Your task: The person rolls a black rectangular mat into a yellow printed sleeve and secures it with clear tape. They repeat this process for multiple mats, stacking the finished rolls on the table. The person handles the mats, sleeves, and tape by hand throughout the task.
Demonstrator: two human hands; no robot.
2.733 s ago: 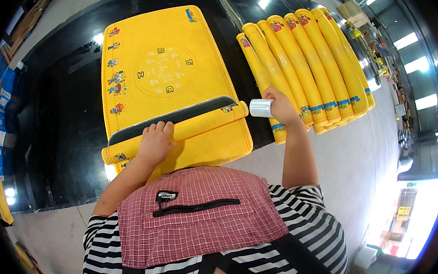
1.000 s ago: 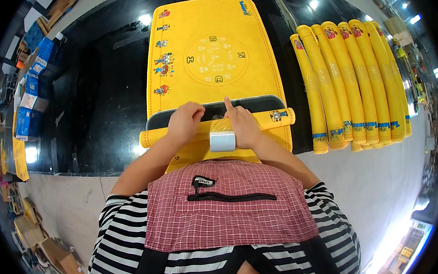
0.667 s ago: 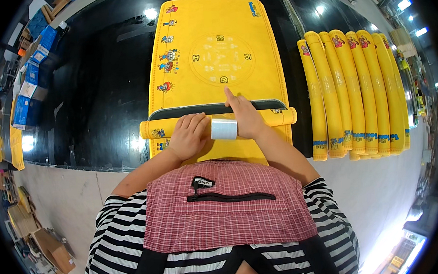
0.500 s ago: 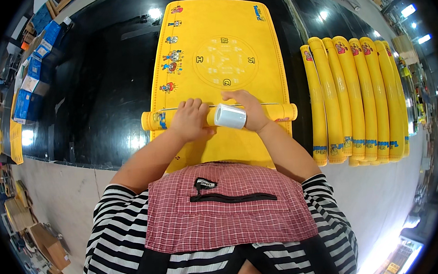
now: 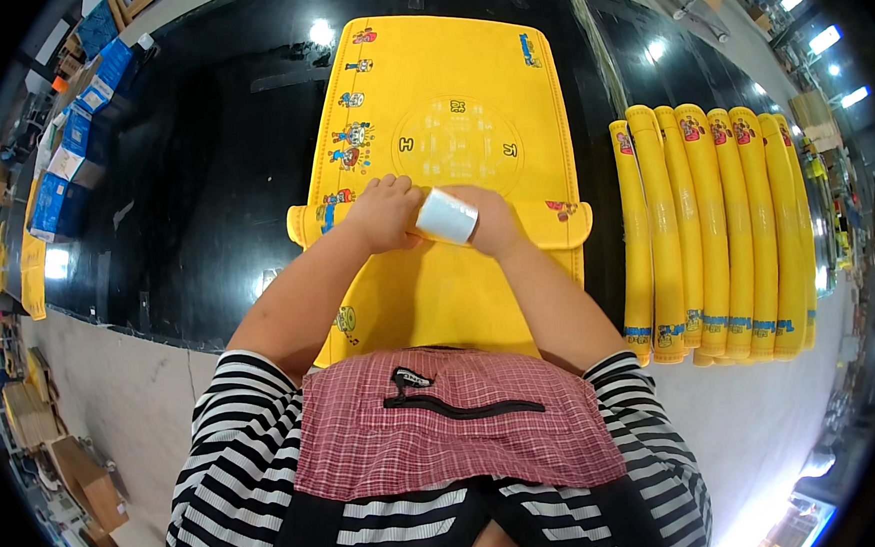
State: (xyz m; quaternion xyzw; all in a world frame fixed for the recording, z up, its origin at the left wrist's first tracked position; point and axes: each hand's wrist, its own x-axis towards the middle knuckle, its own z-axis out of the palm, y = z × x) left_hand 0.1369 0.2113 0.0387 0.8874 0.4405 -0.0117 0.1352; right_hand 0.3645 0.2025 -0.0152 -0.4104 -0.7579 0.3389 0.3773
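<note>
A yellow mat (image 5: 439, 303) with cartoon prints lies lengthwise before me. Across it sits a rolled-up yellow mat (image 5: 540, 223), its right end looking flattened and loose. My left hand (image 5: 386, 213) is closed over the middle of this roll, fingers curled on its far side. Just right of it, my right hand (image 5: 494, 220) grips a small roll of clear film (image 5: 447, 216), tilted and close against the rolled mat. The fingertips of my right hand are mostly hidden behind the film roll.
Several finished yellow mat rolls (image 5: 705, 232) lie side by side on the right. The black tabletop (image 5: 201, 178) stretches out to the left. Blue-and-white boxes (image 5: 69, 146) line the far left edge. Past the near table edge is a pale floor (image 5: 134, 392).
The film roll has tilted and shifted slightly left with my right hand. The rolled mat's right end looks wider and flatter than before. My head view has shifted a little.
</note>
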